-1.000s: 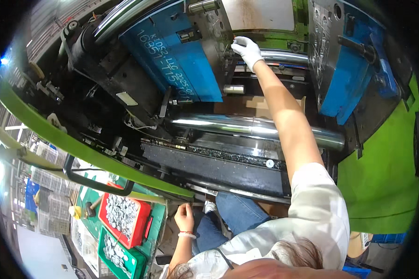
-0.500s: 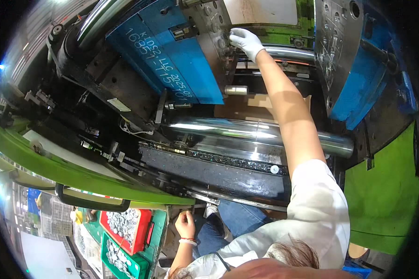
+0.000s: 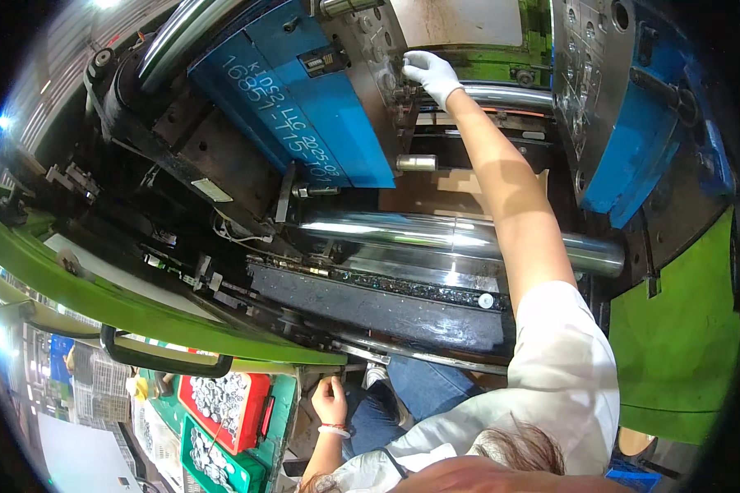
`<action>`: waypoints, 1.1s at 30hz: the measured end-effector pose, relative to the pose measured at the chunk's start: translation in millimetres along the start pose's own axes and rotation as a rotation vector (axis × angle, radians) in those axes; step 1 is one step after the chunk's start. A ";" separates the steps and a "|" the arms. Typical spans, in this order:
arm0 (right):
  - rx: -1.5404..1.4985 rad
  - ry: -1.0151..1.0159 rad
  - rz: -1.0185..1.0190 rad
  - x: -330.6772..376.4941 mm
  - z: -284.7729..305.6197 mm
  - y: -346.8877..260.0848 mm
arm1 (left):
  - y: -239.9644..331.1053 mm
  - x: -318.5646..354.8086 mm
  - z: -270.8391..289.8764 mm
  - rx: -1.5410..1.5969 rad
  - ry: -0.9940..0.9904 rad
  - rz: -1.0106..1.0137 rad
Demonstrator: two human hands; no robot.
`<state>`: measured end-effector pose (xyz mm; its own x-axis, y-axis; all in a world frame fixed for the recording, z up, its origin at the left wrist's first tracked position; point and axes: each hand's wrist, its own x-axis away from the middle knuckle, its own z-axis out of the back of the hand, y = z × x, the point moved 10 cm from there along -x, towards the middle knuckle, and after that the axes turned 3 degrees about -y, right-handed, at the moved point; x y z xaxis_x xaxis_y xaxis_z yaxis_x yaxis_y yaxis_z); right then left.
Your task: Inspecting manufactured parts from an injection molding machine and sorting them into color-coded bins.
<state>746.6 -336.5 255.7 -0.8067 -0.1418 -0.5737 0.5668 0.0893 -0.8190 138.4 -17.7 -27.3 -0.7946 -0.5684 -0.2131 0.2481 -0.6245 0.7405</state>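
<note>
Head view: one gloved right hand at one of two mould halves

Two blue-sided mould halves stand well apart. Left mould half: located at upper centre-left, its metal face turned toward the gap. Right mould half: located at upper right, recessed face toward the gap.

Hands, quantity two. The right hand wears one white glove and reaches across to the metal face of the left mould half. Its fingers are bent, fingertips at the face; whether they grip a small part cannot be told. The left hand is bare and low, near the end of one green door. Its fingers are curled inward; whether they enclose anything cannot be told. Two bands, one red and one pale, circle that wrist.

Polished bars, three in view: front bar, rear bar and upper-left bar. One metal pin projects at the lower corner of the left mould half. One pale disc lies on the dark ledge. One black handle is fitted to the door.

Trays, two, side by side on the green table: one red tray, one green tray. Both contain pale parts, too many to count.
</note>
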 end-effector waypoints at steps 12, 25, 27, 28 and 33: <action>0.230 0.070 0.024 -2.4 -3.3 -18.3 | 15.8 -1.0 0.5 -0.037 -0.011 -0.023; 0.405 0.187 0.047 5.6 -10.1 -27.1 | 10.8 1.6 2.9 -0.009 0.004 -0.033; 0.420 0.291 0.029 17.9 -8.1 -27.9 | 11.0 2.0 4.5 -0.003 0.015 -0.048; 0.479 0.265 0.056 22.1 -15.5 -31.0 | 8.1 2.0 4.3 -0.002 0.010 -0.025; 0.348 0.098 0.007 27.5 -22.5 -31.8 | 7.6 1.6 2.8 -0.028 0.027 -0.044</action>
<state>702.6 -321.1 265.8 -0.8054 -0.0452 -0.5909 0.5814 -0.2536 -0.7731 137.4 -22.0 -20.3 -0.7903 -0.5537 -0.2624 0.2289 -0.6639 0.7119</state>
